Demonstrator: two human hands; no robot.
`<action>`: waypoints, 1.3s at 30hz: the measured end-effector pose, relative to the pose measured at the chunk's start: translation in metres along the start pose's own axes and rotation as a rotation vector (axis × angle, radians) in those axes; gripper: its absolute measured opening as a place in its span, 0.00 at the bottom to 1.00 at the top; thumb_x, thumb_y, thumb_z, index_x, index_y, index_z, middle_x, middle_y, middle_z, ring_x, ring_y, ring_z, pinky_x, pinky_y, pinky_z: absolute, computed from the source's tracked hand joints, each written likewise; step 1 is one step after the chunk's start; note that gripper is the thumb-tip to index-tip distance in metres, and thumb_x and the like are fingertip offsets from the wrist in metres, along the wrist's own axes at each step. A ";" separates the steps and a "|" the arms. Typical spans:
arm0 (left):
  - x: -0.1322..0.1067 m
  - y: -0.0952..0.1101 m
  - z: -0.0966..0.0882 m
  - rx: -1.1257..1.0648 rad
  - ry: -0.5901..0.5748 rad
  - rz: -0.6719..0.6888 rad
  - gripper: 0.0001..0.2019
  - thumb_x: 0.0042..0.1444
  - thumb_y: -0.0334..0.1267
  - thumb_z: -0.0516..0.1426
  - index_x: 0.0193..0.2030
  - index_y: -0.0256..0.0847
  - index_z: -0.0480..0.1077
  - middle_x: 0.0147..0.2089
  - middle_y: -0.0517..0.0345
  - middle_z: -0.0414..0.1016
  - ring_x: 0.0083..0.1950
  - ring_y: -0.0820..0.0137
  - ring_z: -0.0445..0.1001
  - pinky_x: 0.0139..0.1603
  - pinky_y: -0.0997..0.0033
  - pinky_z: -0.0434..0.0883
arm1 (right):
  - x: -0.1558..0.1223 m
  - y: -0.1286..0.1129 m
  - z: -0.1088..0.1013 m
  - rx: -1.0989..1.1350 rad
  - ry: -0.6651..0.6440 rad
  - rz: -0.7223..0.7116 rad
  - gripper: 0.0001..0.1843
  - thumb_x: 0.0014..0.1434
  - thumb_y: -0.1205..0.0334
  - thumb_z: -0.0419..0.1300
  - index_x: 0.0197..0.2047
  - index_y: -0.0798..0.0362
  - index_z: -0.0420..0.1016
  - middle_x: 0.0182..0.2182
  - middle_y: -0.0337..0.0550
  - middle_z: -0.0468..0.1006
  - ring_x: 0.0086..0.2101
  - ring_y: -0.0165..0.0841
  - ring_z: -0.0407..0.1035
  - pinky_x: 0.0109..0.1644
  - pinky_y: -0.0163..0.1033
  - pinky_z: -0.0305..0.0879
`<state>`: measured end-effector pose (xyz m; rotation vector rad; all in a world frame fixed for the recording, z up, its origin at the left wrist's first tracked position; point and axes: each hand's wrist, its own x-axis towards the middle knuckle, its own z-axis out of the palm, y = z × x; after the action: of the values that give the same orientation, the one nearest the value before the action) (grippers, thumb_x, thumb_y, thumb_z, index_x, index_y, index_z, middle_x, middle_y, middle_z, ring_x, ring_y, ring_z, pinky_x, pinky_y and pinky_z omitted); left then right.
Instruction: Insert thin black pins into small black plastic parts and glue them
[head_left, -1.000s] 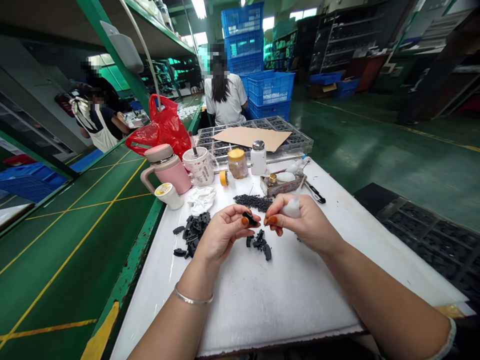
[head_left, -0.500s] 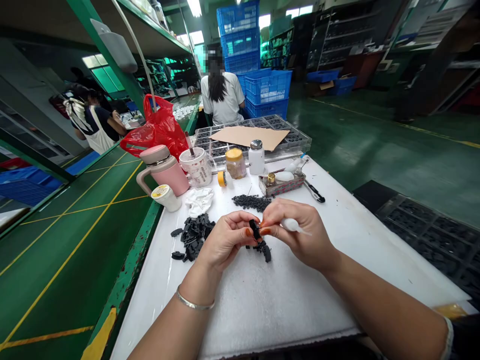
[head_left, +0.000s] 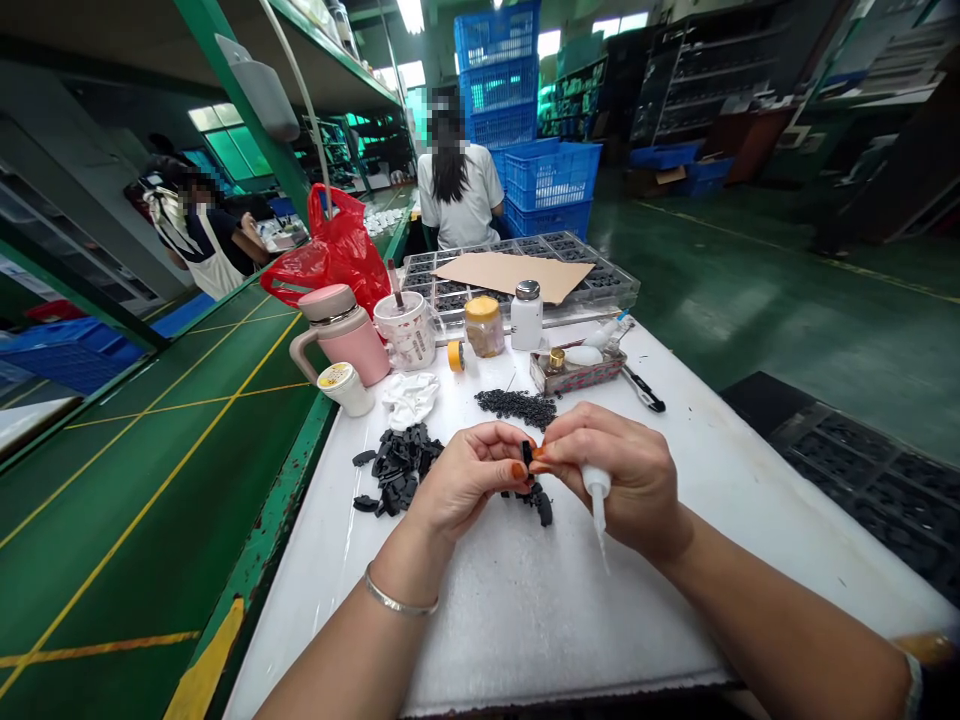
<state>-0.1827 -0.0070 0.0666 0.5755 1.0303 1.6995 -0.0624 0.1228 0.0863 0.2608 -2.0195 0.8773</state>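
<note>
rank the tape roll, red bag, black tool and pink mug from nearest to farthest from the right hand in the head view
From the right hand:
1. Black tool: just beyond the hand, on the table's right
2. Tape roll: ahead and to the left
3. Pink mug: farther left
4. Red bag: left, behind the mug

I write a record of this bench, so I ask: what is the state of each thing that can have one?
Left hand: pinches a black part
Right hand: holds dropper
Dropper: nozzle down in picture
Pink mug: upright, lid on
Jar: lid on
White bottle: upright, capped
Tub: open or shut, unclear
Cloth: crumpled
Tape roll: on edge
Red bag: rumpled
Tray: partly covered by cardboard
Blue crates: stacked
Loose parts: heaped
</note>
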 end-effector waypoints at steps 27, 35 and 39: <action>0.001 0.000 -0.005 0.032 0.036 -0.076 0.13 0.37 0.35 0.71 0.27 0.33 0.74 0.25 0.57 0.75 0.24 0.76 0.72 0.26 0.79 0.69 | 0.004 0.010 0.003 0.379 -0.173 0.434 0.10 0.49 0.64 0.68 0.25 0.57 0.72 0.28 0.40 0.72 0.30 0.27 0.67 0.36 0.33 0.64; 0.000 0.003 -0.005 0.125 0.016 -0.046 0.11 0.40 0.34 0.69 0.29 0.33 0.73 0.28 0.57 0.76 0.28 0.75 0.73 0.31 0.77 0.69 | 0.008 0.015 0.002 0.562 -0.279 0.720 0.15 0.44 0.59 0.70 0.24 0.59 0.69 0.28 0.39 0.70 0.28 0.25 0.65 0.31 0.31 0.63; -0.004 0.009 -0.002 0.171 0.075 0.009 0.12 0.43 0.34 0.68 0.30 0.34 0.70 0.36 0.52 0.78 0.36 0.70 0.77 0.36 0.73 0.72 | 0.011 0.015 -0.004 0.347 -0.236 0.732 0.16 0.47 0.56 0.69 0.28 0.58 0.69 0.24 0.36 0.68 0.24 0.24 0.63 0.27 0.29 0.61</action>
<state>-0.1879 -0.0122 0.0734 0.6304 1.2368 1.6611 -0.0736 0.1380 0.0888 -0.2219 -2.1958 1.7237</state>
